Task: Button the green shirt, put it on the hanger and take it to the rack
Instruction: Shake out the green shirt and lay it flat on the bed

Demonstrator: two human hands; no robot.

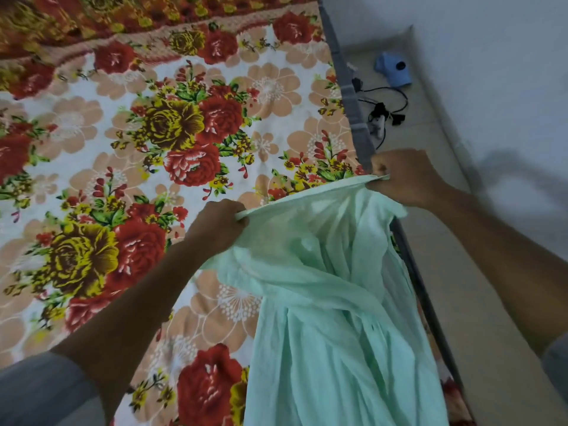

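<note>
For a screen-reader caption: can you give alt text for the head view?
Two hands, left hand and right hand, each grip the top edge of a pale green shirt, holding it stretched above a floral bedsheet. Cables lie on the floor beside the bed.

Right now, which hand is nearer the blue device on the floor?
Right. The right hand grips the shirt at the bed's edge, below the blue device; the left hand is over the bed.

Shirt (322,302) over bed (153,133), between hands.
</note>
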